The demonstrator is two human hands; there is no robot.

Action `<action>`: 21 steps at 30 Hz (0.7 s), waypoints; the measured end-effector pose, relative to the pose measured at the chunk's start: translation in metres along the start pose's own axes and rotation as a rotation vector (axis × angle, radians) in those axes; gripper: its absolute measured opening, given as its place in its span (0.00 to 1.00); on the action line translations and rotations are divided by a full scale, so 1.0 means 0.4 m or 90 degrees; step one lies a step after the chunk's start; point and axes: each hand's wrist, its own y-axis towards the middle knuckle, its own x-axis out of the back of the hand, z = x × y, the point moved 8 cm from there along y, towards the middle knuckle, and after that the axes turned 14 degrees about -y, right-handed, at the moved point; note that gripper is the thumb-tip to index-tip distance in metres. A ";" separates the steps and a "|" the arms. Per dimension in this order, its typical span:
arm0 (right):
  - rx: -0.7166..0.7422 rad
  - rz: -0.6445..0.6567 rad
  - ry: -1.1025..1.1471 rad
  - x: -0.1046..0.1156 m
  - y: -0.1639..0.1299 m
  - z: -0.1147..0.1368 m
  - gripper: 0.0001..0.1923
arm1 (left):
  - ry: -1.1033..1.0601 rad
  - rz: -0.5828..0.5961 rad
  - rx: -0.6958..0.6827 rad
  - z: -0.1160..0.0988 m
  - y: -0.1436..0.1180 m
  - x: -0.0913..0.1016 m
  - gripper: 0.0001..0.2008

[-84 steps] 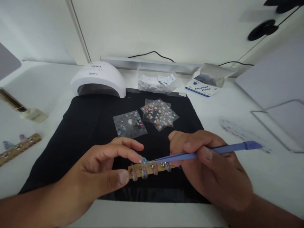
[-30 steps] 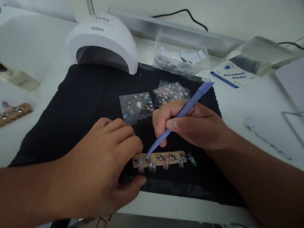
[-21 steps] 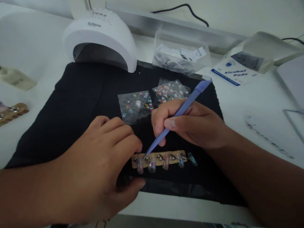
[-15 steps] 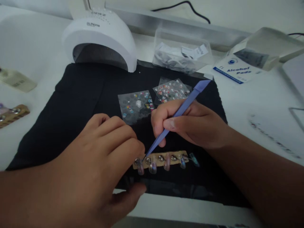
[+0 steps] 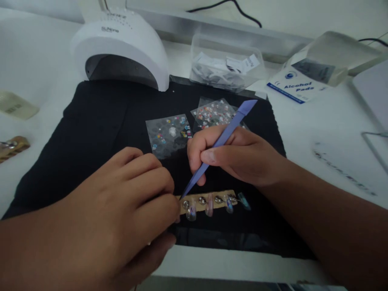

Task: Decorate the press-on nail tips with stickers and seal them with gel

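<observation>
Pinning the wooden nail strip (image 5: 209,201) on the black mat (image 5: 100,133) with my closed left hand (image 5: 121,210), I keep my right hand (image 5: 239,155) pinching the purple tweezers (image 5: 216,145), tip steady and light at its left end.

Before you: white nail lamp (image 5: 119,48) carried "SUNone" on dome; blue-and-white box (image 5: 295,87) read "Alcohol Pads". Print on sachets in clear tub (image 5: 226,66) stayed illegible.

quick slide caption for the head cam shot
Right hand points purple tweezers at a wooden nail-tip strip pinned by the left hand on a black mat.
</observation>
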 end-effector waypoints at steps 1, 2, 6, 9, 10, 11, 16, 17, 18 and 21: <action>-0.001 -0.003 -0.001 0.001 0.000 0.000 0.05 | -0.004 0.003 0.002 0.002 -0.001 0.000 0.03; -0.003 -0.004 -0.005 0.001 0.000 0.000 0.05 | -0.011 0.007 0.005 0.003 -0.002 0.000 0.03; -0.005 0.000 -0.013 -0.001 0.002 0.003 0.06 | -0.081 -0.003 0.036 0.015 -0.002 0.009 0.03; -0.001 0.002 -0.014 -0.001 0.004 0.004 0.06 | -0.149 -0.028 0.074 0.027 0.001 0.020 0.06; 0.001 0.001 -0.015 -0.001 0.004 0.004 0.06 | -0.163 -0.033 0.086 0.032 0.002 0.022 0.08; 0.002 0.000 -0.015 -0.001 0.004 0.004 0.06 | -0.173 -0.036 0.096 0.035 0.003 0.023 0.09; 0.001 -0.003 -0.013 -0.001 0.004 0.003 0.07 | -0.171 -0.043 0.095 0.036 0.002 0.023 0.11; 0.002 -0.003 -0.012 -0.001 0.004 0.003 0.07 | -0.169 -0.045 0.090 0.034 0.000 0.023 0.11; 0.002 -0.004 -0.011 -0.001 0.004 0.003 0.07 | -0.166 -0.044 0.088 0.032 -0.001 0.023 0.12; 0.000 -0.005 -0.011 0.000 0.004 0.003 0.07 | -0.174 -0.041 0.091 0.030 -0.003 0.022 0.13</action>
